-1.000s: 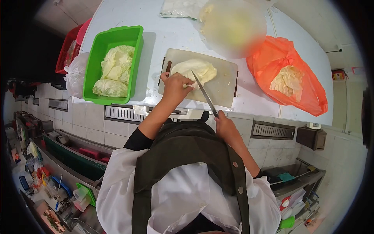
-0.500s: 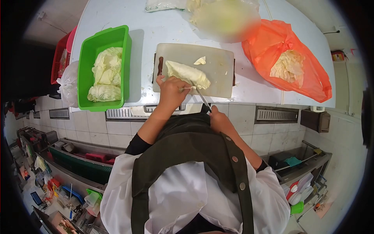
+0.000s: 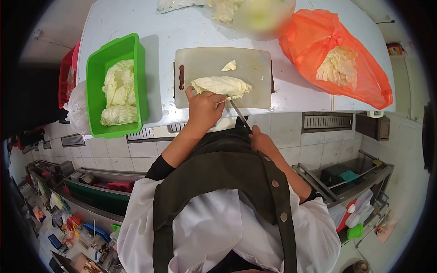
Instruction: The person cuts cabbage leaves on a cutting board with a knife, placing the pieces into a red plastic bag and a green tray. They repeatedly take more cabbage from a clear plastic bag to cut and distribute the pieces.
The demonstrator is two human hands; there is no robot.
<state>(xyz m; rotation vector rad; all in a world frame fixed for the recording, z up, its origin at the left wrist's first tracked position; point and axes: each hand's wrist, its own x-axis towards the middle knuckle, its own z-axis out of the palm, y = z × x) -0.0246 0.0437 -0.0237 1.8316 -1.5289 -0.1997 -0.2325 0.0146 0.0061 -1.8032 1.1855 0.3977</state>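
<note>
Round comes the cabbage (image 3: 221, 85), tilted across the cutting board (image 3: 255, 68) in the earlier frame and now lying almost level along it! Left hand (image 3: 205, 109) reaches in from the near side, wrist over the table (image 3: 157, 93) edge, fingers bent and closed in a pinch on a thin bit at the cabbage's near edge. Right hand (image 3: 263, 140) sits lower, just off the table edge, its forearm angling in from the right, fist closed round the handle of the knife (image 3: 240, 114). And the blade slants up and leftward, its tip at the cabbage's near edge, right beside the left fingertips; whether it bites in, I cannot tell. So the cabbage lies just beyond both hands, touching the left, with the knife between it and the right. Farther up the board, 1 small cabbage piece (image 3: 229, 66) lies apart. Out left, 1 green tub (image 3: 141, 86) holds more cabbage; out right, 1 orange bag (image 3: 305, 43) gapes around pale leaves (image 3: 337, 67).
</note>
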